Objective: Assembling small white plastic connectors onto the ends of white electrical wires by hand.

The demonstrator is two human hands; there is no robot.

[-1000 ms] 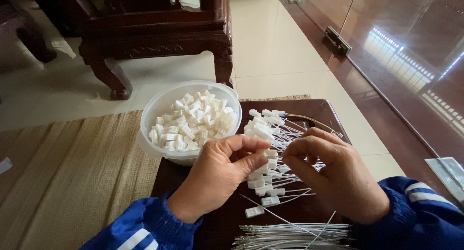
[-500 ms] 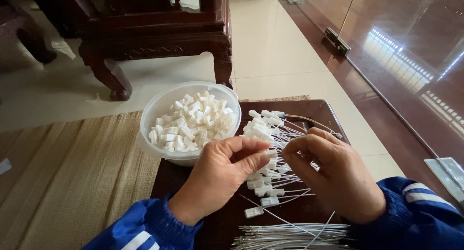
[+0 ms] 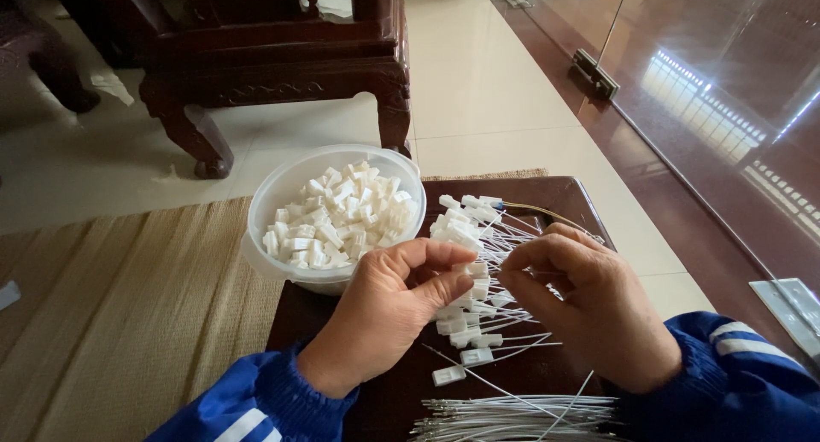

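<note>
A: Biggest first? Dark board (image 3: 564,194) laid on a woven mat (image 3: 128,322), plastic bowl (image 3: 282,194) of white connectors (image 3: 337,220) set at its far left corner.

B: Hands?

A: Left hand (image 3: 389,310) and right hand (image 3: 585,301) held close together over the wired connectors (image 3: 465,237). One white piece seems pinched in left fingertips; right grip cannot be told. Loose wires (image 3: 512,416) laid nearest.

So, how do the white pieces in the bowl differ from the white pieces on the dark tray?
The pieces in the bowl are loose, bare and heaped in the clear plastic bowl. The pieces on the tray each carry a thin white wire and lie spread on the dark tray. Both are small white plastic blocks.
</note>
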